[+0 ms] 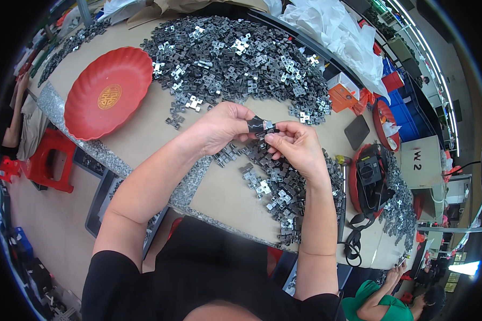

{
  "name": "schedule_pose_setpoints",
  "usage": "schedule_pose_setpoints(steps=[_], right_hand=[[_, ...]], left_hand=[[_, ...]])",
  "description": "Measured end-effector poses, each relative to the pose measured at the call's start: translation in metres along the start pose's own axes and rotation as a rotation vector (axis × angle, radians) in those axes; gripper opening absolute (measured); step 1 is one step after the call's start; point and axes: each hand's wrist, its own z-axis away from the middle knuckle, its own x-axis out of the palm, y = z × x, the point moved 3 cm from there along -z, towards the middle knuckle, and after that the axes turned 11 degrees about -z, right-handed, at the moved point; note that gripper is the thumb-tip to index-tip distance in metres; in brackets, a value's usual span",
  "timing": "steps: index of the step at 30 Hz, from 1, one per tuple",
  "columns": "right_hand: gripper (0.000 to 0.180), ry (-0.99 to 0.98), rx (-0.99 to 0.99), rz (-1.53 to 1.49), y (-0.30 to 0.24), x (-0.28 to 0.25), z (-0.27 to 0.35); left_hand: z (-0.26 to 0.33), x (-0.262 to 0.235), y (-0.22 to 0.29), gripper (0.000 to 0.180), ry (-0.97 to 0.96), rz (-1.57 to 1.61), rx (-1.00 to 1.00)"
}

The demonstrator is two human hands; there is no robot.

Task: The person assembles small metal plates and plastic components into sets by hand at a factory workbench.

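My left hand (225,127) and my right hand (299,148) meet over the table. Between their fingertips is a small shiny metal bracket (268,125), pinched by the right thumb and fingers. The left fingers close on a short black piece (255,125) that touches the bracket; its exact kind is not clear. Below and beside the right hand lies a loose pile of similar metal brackets (277,182). A much larger heap of them (241,59) spreads across the far side of the table.
A red scalloped plate (91,72) sits at the left table edge. To the right are an orange box (343,98), a dark flat pad (357,132) and a black device (370,174) with a cable. A red stool (51,160) stands left; a person in green (380,302) works at lower right.
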Motion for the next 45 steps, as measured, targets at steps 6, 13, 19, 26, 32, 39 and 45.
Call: schedule_pose_setpoints(steps=[6,13,19,26,32,39,45], right_hand=[[0.031,0.092,-0.022,-0.167,0.012,-0.003,-0.004],[0.032,0.075,-0.021,-0.098,0.008,-0.002,-0.002],[0.028,0.08,-0.039,-0.256,0.015,-0.002,-0.004],[0.02,0.001,0.027,-0.31,0.008,-0.006,-0.002],[0.02,0.019,-0.085,-0.255,-0.002,0.002,-0.002],[0.019,0.106,-0.178,-0.093,0.002,0.007,0.0],[0.018,0.149,-0.199,-0.063,0.005,0.004,0.001]], left_hand=[[0.001,0.004,0.0,0.002,0.079,-0.041,0.044],[0.003,0.005,0.001,0.005,0.065,0.115,0.016],[0.003,0.003,0.001,0.007,0.042,0.005,0.07],[0.006,0.017,0.014,0.014,0.095,-0.171,0.262],[0.005,0.005,0.011,0.013,-0.012,-0.406,0.145],[0.006,0.004,0.019,0.01,0.077,-0.662,0.5],[0.007,0.003,0.018,0.011,0.053,-0.661,0.351]])
